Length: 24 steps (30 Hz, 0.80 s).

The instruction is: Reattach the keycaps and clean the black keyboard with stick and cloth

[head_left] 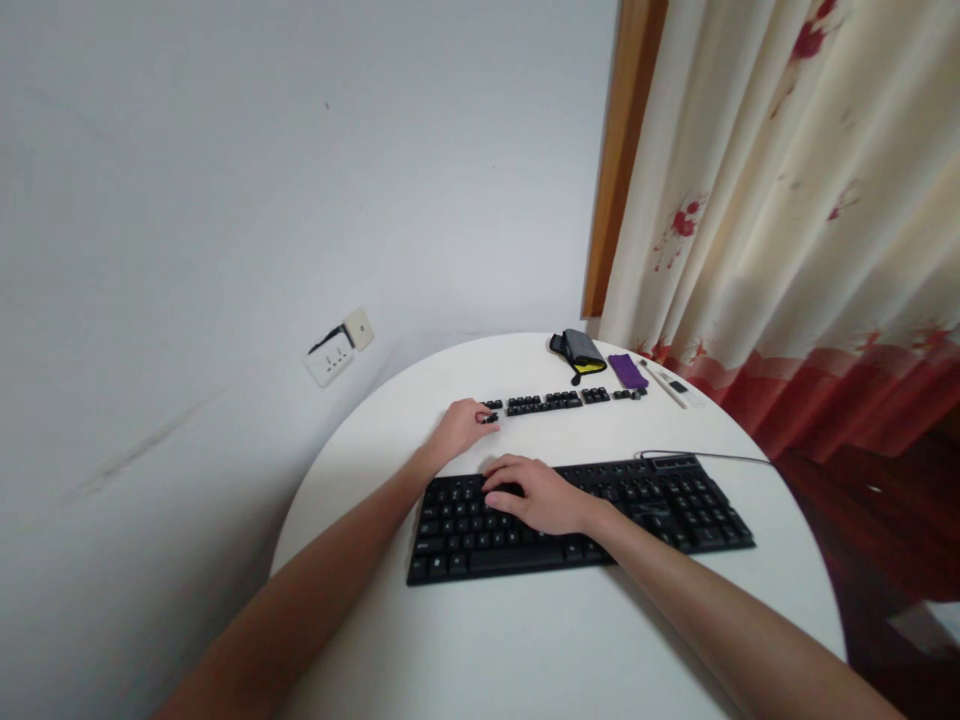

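A full-size black keyboard (517, 558) lies on a round white table (555, 640). My right hand (538, 497) rests over its upper left part, fingers and thumb apart, the tips at the keys; nothing shows in its grasp. Behind the keyboard, at the left end of a line of loose black keycaps (544, 403), is my left hand (461, 428). Its thumb and fingers are closed around a small black keycap (491, 417), partly hidden by the fingers.
Toward the back right lie a grey and black pouch with yellow lining (583, 348), a purple cloth (628, 371) and a slim white tool (666, 385). The keyboard cable (731, 458) runs off the right edge. A wall socket (328, 360) and a curtain (750, 250) are beyond.
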Available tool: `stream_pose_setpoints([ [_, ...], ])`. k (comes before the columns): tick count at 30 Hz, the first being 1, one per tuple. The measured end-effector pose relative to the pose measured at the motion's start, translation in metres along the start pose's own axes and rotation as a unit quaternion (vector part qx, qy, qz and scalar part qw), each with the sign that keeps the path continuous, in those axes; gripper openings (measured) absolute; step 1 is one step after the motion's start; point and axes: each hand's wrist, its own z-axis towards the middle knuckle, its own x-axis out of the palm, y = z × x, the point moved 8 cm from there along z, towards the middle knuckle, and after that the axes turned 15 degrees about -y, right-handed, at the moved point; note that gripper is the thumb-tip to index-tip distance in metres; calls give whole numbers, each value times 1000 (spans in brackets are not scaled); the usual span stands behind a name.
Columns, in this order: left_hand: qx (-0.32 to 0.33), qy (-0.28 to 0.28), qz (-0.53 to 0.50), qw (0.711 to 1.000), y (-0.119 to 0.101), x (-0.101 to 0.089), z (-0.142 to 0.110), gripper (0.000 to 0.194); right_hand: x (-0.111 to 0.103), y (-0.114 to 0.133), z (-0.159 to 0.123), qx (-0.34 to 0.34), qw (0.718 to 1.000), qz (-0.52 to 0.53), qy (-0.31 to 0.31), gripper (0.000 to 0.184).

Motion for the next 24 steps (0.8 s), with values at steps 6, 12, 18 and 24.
stream_pose_setpoints([
  [6,24,-18,8,1000,-6,5,0,22,-1,3,0,4,1000,0,2,20],
  [12,55,8,-31,998,-22,-11,-7,15,-13,-18,4,78,988,47,-125,16],
  [18,135,69,-118,981,-82,-47,-31,24,-34,-57,2,208,930,112,-281,23],
  [24,118,114,-115,980,-106,-51,-43,18,-24,-59,2,223,911,222,-268,25],
])
